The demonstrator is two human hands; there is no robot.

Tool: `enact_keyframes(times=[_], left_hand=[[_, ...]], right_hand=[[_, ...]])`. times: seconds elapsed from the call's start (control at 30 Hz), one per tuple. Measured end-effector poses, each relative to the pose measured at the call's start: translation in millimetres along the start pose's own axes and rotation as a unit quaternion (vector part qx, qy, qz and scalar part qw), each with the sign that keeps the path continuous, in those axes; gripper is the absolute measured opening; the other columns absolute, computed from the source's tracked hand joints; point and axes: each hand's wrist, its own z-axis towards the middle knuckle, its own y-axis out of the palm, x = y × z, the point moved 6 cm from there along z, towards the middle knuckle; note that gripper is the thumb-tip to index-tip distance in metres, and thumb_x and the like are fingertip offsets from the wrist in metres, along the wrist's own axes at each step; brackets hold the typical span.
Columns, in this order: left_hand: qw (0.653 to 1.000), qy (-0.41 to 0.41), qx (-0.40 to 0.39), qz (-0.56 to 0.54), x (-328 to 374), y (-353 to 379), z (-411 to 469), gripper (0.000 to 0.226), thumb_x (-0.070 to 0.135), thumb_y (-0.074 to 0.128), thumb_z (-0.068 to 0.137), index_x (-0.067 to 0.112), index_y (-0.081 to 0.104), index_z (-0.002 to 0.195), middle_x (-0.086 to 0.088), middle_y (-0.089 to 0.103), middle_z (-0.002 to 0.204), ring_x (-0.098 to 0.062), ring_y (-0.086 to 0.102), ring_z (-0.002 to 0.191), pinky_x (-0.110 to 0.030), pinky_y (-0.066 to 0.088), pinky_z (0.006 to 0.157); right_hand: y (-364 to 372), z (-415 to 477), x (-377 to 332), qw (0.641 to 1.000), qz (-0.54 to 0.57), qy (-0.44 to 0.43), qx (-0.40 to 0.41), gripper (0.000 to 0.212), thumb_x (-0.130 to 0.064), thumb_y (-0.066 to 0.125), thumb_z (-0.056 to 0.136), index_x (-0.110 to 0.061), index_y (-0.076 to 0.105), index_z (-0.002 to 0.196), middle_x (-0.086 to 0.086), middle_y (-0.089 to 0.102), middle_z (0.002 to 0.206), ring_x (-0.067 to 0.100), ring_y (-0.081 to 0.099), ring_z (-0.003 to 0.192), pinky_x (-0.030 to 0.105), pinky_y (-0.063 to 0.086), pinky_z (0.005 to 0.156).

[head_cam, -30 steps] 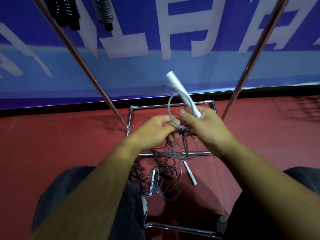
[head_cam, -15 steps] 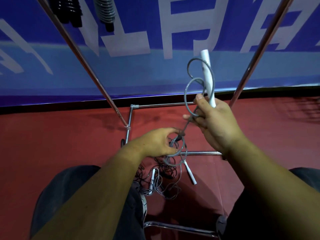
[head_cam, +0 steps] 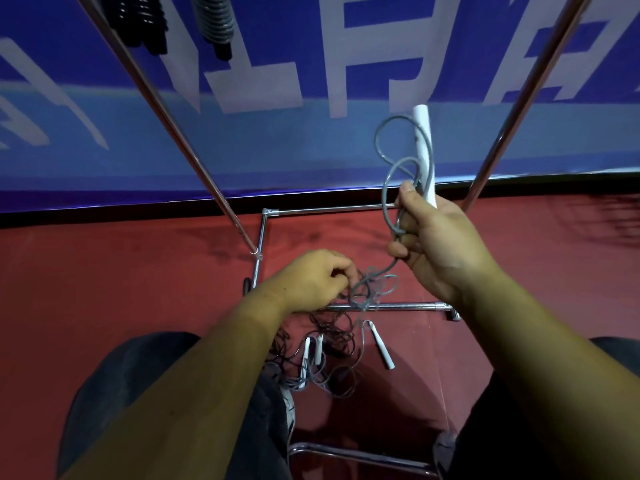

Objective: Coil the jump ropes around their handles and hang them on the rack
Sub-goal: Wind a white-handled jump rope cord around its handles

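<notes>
Grey rope [head_cam: 383, 199] makes two loops; right hand [head_cam: 440, 244] grips one white handle [head_cam: 423, 133].

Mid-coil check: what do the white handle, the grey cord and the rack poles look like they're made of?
The white handle looks like smooth matte plastic: even white, no grain. The grey cord is probably PVC or plastic-coated rope, slightly glossy; it holds springy loops. The rack poles look like polished metal, chromed or stainless, with bright streak highlights along them.
</notes>
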Motion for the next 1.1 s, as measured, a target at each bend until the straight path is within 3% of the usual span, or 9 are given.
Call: enact_keyframes(times=[0.07, 0.23, 0.3, 0.43, 0.57, 0.67, 0.73, 0.9, 1.1], left_hand=[[0.997, -0.017, -0.043, -0.063, 1, 5, -1, 0.026, 0.001, 0.057, 0.094, 0.024, 0.068, 0.091, 0.016, 0.064, 0.077, 0.002, 0.054, 0.065, -0.017, 0.042, 0.068], [0.98, -0.023, -0.102, -0.169, 7, 22, -1, 0.034, 0.032, 0.068, 0.097, 0.048, 0.052, 0.122, 0.012, 0.071, 0.109, -0.006, 0.068, 0.09, -0.032, 0.053, 0.092], [0.982, 0.002, -0.094, -0.165, 14, 24, 1, 0.026, 0.035, 0.065, 0.1, 0.046, 0.057, 0.123, 0.012, 0.069, 0.108, 0.003, 0.065, 0.08, -0.024, 0.055, 0.08], [0.984, -0.033, -0.118, -0.127, 13, 37, 3, 0.017, 0.032, 0.062, 0.102, 0.024, 0.066, 0.117, 0.022, 0.059, 0.063, 0.004, 0.05, 0.053, -0.014, 0.04, 0.059], [0.99, -0.051, -0.135, 0.005, -4, 42, 3, 0.017, 0.037, 0.06, 0.102, 0.025, 0.069, 0.11, 0.015, 0.059, 0.087, 0.001, 0.055, 0.071, -0.022, 0.041, 0.07], [0.994, -0.054, -0.089, 0.026, -11, 35, 7, 0.01, 0.033, 0.059, 0.103, 0.027, 0.065, 0.098, 0.01, 0.063, 0.093, -0.008, 0.059, 0.082, -0.023, 0.045, 0.075], [0.998, -0.051, -0.031, 0.009, -10, 27, 9, 0.014, 0.02, 0.061, 0.101, 0.026, 0.062, 0.088, 0.009, 0.061, 0.079, -0.005, 0.054, 0.069, -0.022, 0.043, 0.069], [0.996, -0.013, 0.069, -0.056, 1, 3, 6, 0.017, 0.018, 0.062, 0.101, 0.021, 0.06, 0.084, 0.002, 0.062, 0.073, -0.001, 0.045, 0.06, -0.014, 0.04, 0.061], [0.996, 0.002, 0.089, -0.017, 14, -8, 4, 0.014, 0.026, 0.061, 0.103, 0.013, 0.066, 0.103, 0.014, 0.059, 0.075, 0.007, 0.055, 0.063, -0.007, 0.038, 0.058]], right_hand=[[2, -1, -1, 1.0, 0.009, -0.006, 0.001, 0.028, -0.028, 0.051, 0.107, -0.017, 0.05, 0.081, -0.007, 0.023, 0.051, 0.008, 0.017, 0.041, 0.024, 0.03, 0.046], [3, 0, -6, 0.997, 0.078, -0.015, -0.022, 0.033, -0.036, 0.047, 0.108, -0.018, 0.051, 0.079, -0.007, 0.017, 0.054, 0.011, 0.014, 0.045, 0.024, 0.042, 0.051], [7, -1, -8, 0.993, 0.104, -0.008, -0.052, 0.035, -0.037, 0.042, 0.108, -0.02, 0.049, 0.079, -0.006, 0.012, 0.058, 0.011, 0.013, 0.046, 0.026, 0.05, 0.058], [14, -8, -12, 0.99, 0.11, -0.003, -0.087, 0.035, -0.039, 0.039, 0.108, -0.02, 0.049, 0.08, -0.007, 0.018, 0.054, 0.008, 0.018, 0.044, 0.034, 0.059, 0.073], [9, -7, -13, 0.994, 0.088, -0.015, -0.062, 0.037, -0.041, 0.041, 0.108, -0.021, 0.049, 0.077, -0.007, 0.016, 0.052, 0.009, 0.015, 0.042, 0.025, 0.045, 0.052], [0, -4, -10, 1.0, -0.015, -0.017, -0.015, 0.038, -0.04, 0.046, 0.107, -0.019, 0.046, 0.075, -0.008, 0.02, 0.046, 0.009, 0.014, 0.039, 0.022, 0.028, 0.043], [-8, -2, -1, 0.988, -0.154, -0.008, 0.013, 0.04, -0.036, 0.052, 0.106, -0.016, 0.047, 0.071, -0.006, 0.028, 0.043, 0.012, 0.022, 0.036, 0.022, 0.028, 0.041], [-20, 0, 22, 0.877, -0.479, 0.002, 0.025, 0.033, -0.026, 0.056, 0.102, -0.01, 0.062, 0.074, -0.006, 0.041, 0.046, 0.014, 0.036, 0.036, 0.027, 0.037, 0.039], [-8, -1, 33, 0.813, -0.577, 0.025, -0.08, 0.024, -0.028, 0.051, 0.105, -0.017, 0.066, 0.089, -0.001, 0.052, 0.061, 0.017, 0.049, 0.048, 0.025, 0.037, 0.04]])
